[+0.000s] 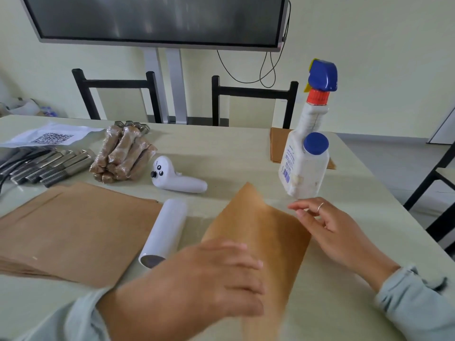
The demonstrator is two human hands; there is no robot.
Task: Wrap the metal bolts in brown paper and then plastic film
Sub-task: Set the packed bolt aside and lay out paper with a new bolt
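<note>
A single sheet of brown paper (263,225) lies in front of me, its far corner lifted off the table. My left hand (216,276) grips its near left edge, blurred with motion. My right hand (332,227) hovers just right of the sheet with fingers loosely spread, holding nothing. A roll of plastic film (165,232) lies left of the sheet. A stack of brown paper (73,230) sits further left. Bare metal bolts (46,166) lie in a row at the far left, beside a pile of wrapped bolts (123,153).
A white spray bottle (305,148) with a blue trigger stands at the right, close to my right hand. A white handheld controller (177,178) lies mid-table. A QR-code sheet (51,137) is at far left; more brown paper (277,143) behind the bottle. Two black chairs (253,94) face the table.
</note>
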